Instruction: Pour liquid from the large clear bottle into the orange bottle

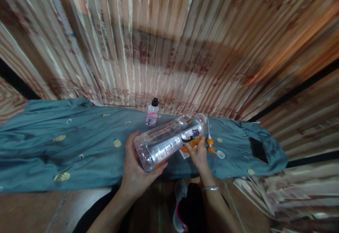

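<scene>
A large clear plastic bottle [164, 144] with a silvery label is held tilted above the cloth-covered table, its base toward the lower left and its neck toward the upper right. My left hand [139, 166] wraps round the base end. Near the neck, my right hand [197, 155] has its fingers against the bottle's lower side. An orange and white item [186, 152] shows partly behind the bottle and my right hand. Just right of the neck lies an orange and white pump top [210, 142] with a tube.
Behind the bottle stands a small clear bottle [152, 114] with a black cap and pink label. A dark phone-like object [258, 150] lies at the right of the blue-green cloth [97, 155]. Pleated curtains [159, 56] hang behind.
</scene>
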The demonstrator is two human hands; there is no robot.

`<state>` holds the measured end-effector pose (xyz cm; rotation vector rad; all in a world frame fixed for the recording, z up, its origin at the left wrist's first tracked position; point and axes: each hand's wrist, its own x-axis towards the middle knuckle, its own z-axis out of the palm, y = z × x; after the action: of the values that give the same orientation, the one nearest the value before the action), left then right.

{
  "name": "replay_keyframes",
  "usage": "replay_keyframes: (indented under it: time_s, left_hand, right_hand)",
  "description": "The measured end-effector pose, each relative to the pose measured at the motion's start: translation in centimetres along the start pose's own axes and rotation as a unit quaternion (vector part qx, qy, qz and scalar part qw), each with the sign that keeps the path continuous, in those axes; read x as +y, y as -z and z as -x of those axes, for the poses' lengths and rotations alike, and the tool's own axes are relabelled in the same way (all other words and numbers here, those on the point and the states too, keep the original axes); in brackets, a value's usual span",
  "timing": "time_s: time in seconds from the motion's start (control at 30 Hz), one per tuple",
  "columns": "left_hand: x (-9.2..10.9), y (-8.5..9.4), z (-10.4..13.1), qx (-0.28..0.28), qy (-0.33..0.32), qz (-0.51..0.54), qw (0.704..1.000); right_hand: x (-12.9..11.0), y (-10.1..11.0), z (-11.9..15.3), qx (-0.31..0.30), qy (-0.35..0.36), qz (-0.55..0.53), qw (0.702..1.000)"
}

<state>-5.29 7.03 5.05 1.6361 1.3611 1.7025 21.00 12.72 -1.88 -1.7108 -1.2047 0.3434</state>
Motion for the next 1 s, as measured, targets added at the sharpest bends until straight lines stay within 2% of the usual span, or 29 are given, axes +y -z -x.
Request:
replay_keyframes:
  time_s: [0.53, 1.0]
  left_hand:
    - [0.2, 0.0, -0.1, -0.008, 0.022, 0.019, 1.000]
    - [-0.6, -0.2, 0.2, -0.007, 0.009, 0.016, 1.000]
  right_hand:
    - [-0.4, 0.2, -0.1, -0.022, -0.007, -0.018, 1.000]
    - [0.8, -0.2, 0.0, 0.016, 0.023, 0.011, 1.000]
